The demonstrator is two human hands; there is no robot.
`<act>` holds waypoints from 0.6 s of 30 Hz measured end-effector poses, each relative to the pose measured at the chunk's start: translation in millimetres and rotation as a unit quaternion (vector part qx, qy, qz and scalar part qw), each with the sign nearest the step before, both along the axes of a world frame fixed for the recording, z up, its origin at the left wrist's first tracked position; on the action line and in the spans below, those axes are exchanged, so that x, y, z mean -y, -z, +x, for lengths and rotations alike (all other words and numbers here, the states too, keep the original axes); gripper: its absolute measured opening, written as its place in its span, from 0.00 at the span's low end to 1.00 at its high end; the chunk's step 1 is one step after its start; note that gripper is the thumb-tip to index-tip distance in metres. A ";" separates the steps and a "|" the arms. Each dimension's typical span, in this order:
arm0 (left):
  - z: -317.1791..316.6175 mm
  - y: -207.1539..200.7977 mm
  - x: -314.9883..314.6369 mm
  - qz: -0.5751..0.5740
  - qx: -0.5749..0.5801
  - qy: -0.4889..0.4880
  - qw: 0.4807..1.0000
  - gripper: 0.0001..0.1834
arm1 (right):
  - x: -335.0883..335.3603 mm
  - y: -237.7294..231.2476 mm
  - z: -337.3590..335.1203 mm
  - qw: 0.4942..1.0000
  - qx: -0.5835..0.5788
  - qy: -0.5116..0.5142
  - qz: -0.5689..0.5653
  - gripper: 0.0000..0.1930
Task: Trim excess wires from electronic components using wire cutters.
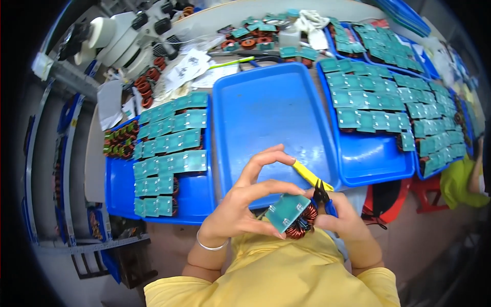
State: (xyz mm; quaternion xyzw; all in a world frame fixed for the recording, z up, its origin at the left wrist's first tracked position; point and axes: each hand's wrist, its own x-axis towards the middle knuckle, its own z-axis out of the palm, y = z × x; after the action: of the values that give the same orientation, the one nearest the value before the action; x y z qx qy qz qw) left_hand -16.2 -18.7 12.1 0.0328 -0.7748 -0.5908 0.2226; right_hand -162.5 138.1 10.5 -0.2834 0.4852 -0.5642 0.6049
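Above my lap, my left hand (pixel 243 197) is closed on a copper-wound toroidal coil (pixel 295 233) with a square green circuit board (pixel 287 211) on it. The board is tilted, with small shiny pins along its edges. At its right side, my right hand (pixel 345 215) grips small pliers (pixel 321 193) with black jaws and blue handles. The jaws point upward beside the coil. A yellow strip-like piece (pixel 308 175) runs from my left index fingertip towards the pliers; what it belongs to I cannot tell.
A blue tray (pixel 266 71) lies ahead of my hands. Rows of board-topped coils fill much of the left tray (pixel 194 202) and right tray (pixel 376 174). Behind are loose coils (pixel 248 44), papers (pixel 189 69) and a yellow-green pen-like tool (pixel 231 62). Microscope-like equipment (pixel 120 43) stands back left.
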 end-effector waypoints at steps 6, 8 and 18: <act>-20.0 18.0 -25.2 0.227 0.011 -0.008 0.974 0.34 | -14.9 28.4 -4.0 0.981 0.160 0.098 -0.043 0.23; -21.0 19.4 -28.9 0.251 0.013 -0.019 0.968 0.33 | -17.7 36.3 -3.7 0.981 0.157 0.110 -0.044 0.23; -13.8 17.7 -36.6 0.354 0.012 -0.059 0.933 0.34 | -10.9 31.9 1.8 0.983 0.109 0.139 -0.042 0.25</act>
State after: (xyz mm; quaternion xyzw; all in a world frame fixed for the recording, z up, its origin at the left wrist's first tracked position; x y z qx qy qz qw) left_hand -30.0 17.9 -5.6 0.1623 -0.5144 -0.8124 0.2215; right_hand -160.7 149.0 -21.4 -0.1747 0.4270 -0.6902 0.5574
